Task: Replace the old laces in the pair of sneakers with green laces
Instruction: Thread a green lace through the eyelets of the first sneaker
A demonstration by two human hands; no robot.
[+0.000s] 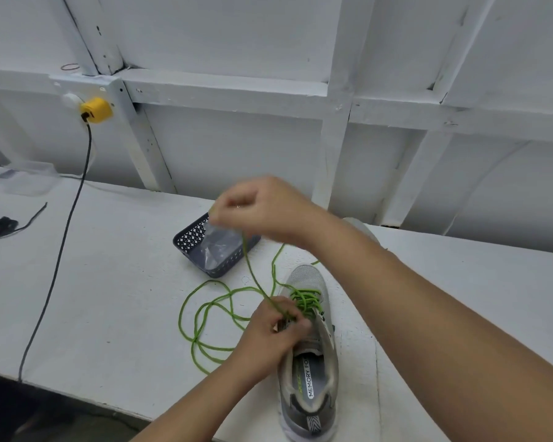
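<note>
One grey sneaker (310, 355) lies on the white tabletop (115, 282), heel nearest the viewer, toe pointing away; its long axis runs near to far. The left hand (276, 330) rests on the shoe's left eyelet row, fingers (296, 317) curled against the upper, where the green lace (205, 317) leaves an eyelet. Lower rows nearer the toe are already crossed in green; the rows toward the collar appear unlaced.

From that eyelet one strand runs taut, up and away to the left, into the right hand (262, 212), raised above the tabletop with fingers closed, pinching the strand. The right hand is the farther one; in my judgement the coming pull runs along this strand, away from the shoe.

Slack lace lies in several loops on the tabletop left of the shoe. Beyond: one dark perforated basket (214, 247) holding clear plastic. A second sneaker (359, 228) is partly hidden behind the right forearm. Far left, dark old laces (0, 224); number unclear.
</note>
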